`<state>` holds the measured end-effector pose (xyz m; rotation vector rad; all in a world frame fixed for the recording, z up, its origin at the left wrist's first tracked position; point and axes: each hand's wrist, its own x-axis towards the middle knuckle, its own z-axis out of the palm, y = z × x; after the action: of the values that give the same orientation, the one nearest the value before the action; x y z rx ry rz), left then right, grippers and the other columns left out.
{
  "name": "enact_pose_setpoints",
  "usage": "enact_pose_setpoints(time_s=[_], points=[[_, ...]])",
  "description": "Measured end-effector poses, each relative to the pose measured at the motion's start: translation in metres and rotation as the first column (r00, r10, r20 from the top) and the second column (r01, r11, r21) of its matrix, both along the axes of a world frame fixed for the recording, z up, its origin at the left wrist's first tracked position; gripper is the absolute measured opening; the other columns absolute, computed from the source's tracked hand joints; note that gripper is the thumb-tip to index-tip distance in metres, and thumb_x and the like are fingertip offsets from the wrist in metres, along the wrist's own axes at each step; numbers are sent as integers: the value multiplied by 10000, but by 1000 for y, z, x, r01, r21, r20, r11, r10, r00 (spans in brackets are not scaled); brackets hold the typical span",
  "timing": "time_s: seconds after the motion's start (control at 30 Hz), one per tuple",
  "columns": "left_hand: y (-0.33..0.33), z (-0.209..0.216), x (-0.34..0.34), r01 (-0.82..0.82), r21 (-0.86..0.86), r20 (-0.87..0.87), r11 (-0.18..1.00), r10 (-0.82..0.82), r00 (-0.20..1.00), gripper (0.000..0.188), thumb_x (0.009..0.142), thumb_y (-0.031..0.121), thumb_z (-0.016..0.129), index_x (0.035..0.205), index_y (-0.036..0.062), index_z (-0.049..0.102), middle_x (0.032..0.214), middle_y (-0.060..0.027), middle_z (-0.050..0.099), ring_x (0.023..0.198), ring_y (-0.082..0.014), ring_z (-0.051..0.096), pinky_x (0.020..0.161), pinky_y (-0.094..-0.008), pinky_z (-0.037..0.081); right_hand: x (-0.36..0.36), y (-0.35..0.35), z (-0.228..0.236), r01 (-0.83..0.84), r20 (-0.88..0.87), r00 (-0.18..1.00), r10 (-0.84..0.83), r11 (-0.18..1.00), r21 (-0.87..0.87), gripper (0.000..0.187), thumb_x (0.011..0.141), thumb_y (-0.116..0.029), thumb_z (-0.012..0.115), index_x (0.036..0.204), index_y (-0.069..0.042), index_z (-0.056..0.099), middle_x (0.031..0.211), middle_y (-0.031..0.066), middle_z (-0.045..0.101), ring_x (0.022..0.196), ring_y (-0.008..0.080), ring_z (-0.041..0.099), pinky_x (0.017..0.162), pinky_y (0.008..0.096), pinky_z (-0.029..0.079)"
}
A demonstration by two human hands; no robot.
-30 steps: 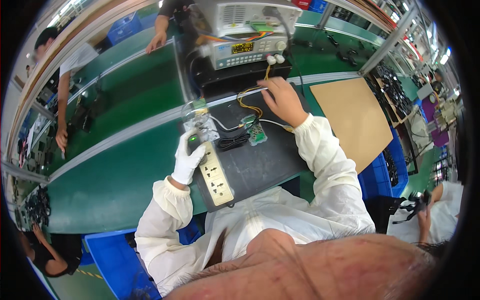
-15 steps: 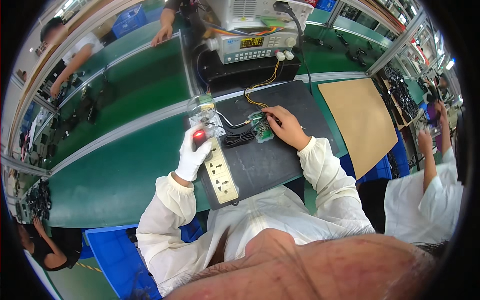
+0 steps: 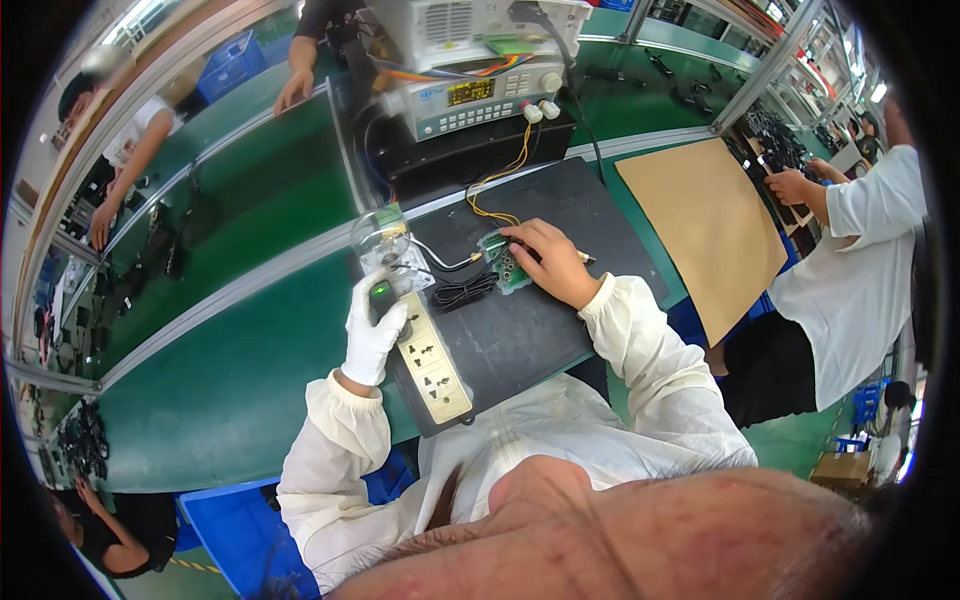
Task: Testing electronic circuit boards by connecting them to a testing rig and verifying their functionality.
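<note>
My left hand (image 3: 368,338), in a white glove, is closed round a small black power adapter (image 3: 382,292) with a lit green light. The adapter sits at the far end of a cream power strip (image 3: 436,375). My bare right hand (image 3: 556,268) rests its fingertips on the edge of a green circuit board (image 3: 511,273), where thin wires meet it; what the fingers pinch, if anything, is hidden. Between the hands lies a bundled black cable (image 3: 465,290). A clear round cover (image 3: 378,232) on a pale base stands just beyond my left hand.
Board and strip lie on a black mat (image 3: 530,335). Beyond it stands a bench instrument (image 3: 470,95) with yellow wires (image 3: 487,186) running down. A brown cardboard sheet (image 3: 705,230) lies right. A blue bin (image 3: 235,530) is below left. Co-workers sit at both sides.
The adapter's light has turned from red to green. My hands keep nearly the same places while the whole view shifts slightly. The co-worker at the right has moved, hands now at the cables.
</note>
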<state>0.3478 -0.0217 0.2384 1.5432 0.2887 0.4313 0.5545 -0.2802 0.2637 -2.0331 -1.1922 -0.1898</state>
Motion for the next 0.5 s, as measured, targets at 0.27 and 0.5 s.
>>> enact_pose_setpoints(time_s=[0.27, 0.5], points=[[-5, 9, 0, 17, -22, -26, 1000, -18, 1000, 539, 934, 198, 716, 1422, 90, 517, 1278, -38, 567, 1094, -153, 568, 991, -306, 472, 4, -3, -3, -7, -4, 1000, 7, 999, 40, 237, 935, -70, 698, 1170, -56, 730, 1012, 129, 673, 933, 300, 664, 837, 374, 538], [-5, 9, -3, -20, 13, -56, 1000, 20, 998, 531, 937, 184, 702, 1425, 87, 515, 1272, -37, 570, 1108, -155, 568, 1007, -308, 463, 0, -2, 2, 17, -103, 995, -9, 997, 75, 209, 933, -81, 714, 1138, -49, 741, 1086, 129, 681, 976, 299, 665, 866, 389, 542]])
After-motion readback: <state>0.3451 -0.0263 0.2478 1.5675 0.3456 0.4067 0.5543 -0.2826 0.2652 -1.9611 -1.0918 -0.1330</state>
